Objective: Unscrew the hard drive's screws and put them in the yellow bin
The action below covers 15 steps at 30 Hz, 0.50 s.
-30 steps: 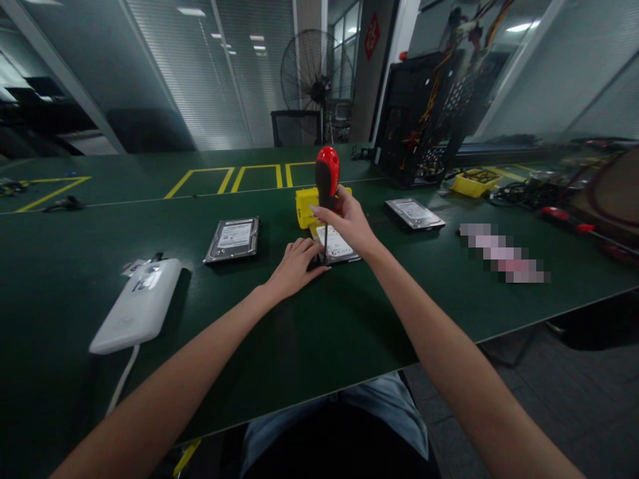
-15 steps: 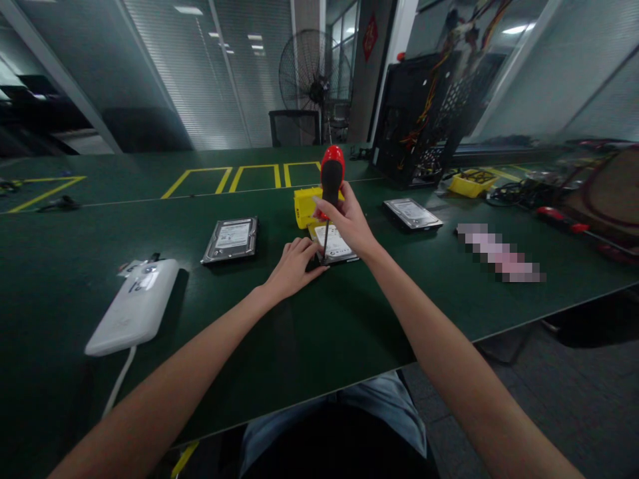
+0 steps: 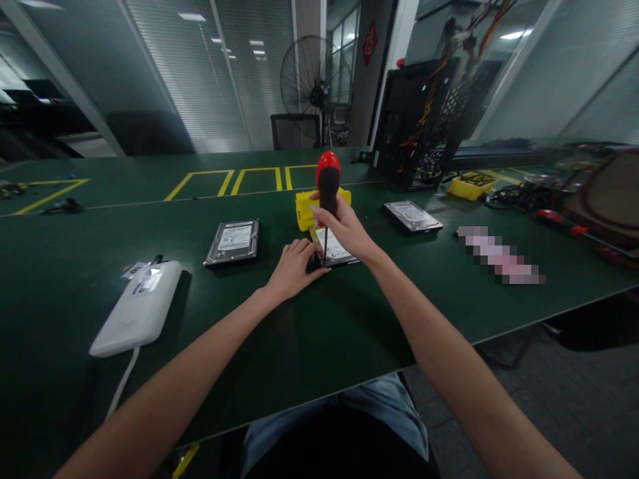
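My right hand (image 3: pixel 350 231) is closed around the red and black handle of a screwdriver (image 3: pixel 328 181), which stands nearly upright. Its thin shaft runs down to the near left corner of a hard drive (image 3: pixel 335 249) with a white label. My left hand (image 3: pixel 295 267) grips that same corner, the thumb along the near edge and the fingers at the left side. Part of the drive is hidden by both hands. Right behind it stands a yellow box (image 3: pixel 304 210), partly covered by my right hand.
Two more hard drives lie left (image 3: pixel 233 242) and right (image 3: pixel 413 217) on the green table (image 3: pixel 299 359). A white power bank (image 3: pixel 142 309) with a cable is at the left. At the back right are a black computer case (image 3: pixel 407 126) and a yellow tray (image 3: pixel 472 186). A blurred pink item (image 3: pixel 499 256) lies right.
The screwdriver's handle has tipped slightly left and sits a little lower, my right hand moving with it. My left hand keeps its hold on the drive. The view has shifted slightly.
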Tool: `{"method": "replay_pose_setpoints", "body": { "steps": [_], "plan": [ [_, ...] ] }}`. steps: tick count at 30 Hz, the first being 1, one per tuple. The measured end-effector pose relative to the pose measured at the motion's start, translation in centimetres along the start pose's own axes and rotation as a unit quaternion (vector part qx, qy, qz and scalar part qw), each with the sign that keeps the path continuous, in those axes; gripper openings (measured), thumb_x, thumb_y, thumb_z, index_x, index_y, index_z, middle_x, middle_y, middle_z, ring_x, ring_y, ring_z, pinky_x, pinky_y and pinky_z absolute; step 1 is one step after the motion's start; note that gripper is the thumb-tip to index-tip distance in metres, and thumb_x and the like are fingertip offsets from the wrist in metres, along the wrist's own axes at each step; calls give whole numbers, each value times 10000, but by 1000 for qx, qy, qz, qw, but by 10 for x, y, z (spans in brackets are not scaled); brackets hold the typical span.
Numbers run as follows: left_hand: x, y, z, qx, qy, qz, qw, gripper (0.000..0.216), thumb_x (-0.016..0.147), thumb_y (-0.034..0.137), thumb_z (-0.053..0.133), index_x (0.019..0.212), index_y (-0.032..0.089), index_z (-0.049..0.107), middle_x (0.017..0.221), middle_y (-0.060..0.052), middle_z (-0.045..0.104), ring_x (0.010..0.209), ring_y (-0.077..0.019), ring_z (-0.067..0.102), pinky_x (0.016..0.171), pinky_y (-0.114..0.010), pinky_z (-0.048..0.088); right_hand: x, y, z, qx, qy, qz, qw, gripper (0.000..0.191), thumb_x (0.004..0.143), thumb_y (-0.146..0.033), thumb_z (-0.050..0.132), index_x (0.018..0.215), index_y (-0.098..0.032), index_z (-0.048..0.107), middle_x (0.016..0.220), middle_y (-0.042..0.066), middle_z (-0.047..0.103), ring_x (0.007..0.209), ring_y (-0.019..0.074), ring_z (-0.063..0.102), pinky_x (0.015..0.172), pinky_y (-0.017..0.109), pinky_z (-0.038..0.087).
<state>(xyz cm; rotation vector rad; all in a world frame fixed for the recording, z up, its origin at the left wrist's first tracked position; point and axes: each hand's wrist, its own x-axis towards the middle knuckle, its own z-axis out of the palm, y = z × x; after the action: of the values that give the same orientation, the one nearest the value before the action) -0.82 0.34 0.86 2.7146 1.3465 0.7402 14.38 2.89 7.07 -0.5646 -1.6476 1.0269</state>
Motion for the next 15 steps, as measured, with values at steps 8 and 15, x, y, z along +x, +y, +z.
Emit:
{"method": "replay_pose_setpoints", "body": {
  "steps": [8,15],
  "plan": [
    [1,-3,3,-3,-2,2,1000,272,859,421,594,1008,200,543,944,-32,531,908,-234,492,757,-352,383,2,5,-5,11,-37,8,999,342,810,-272,588,1133,-237,481,1023,24,560,889,128,572,820,281,499],
    [2,-4,4,-13,-2,4,1000,278,859,427,593,1006,197,544,925,-26,530,899,-230,497,757,-346,382,1,6,-1,-19,14,-12,1000,305,742,-257,671,947,-221,448,861,4,561,836,143,587,795,323,519]
  ]
}}
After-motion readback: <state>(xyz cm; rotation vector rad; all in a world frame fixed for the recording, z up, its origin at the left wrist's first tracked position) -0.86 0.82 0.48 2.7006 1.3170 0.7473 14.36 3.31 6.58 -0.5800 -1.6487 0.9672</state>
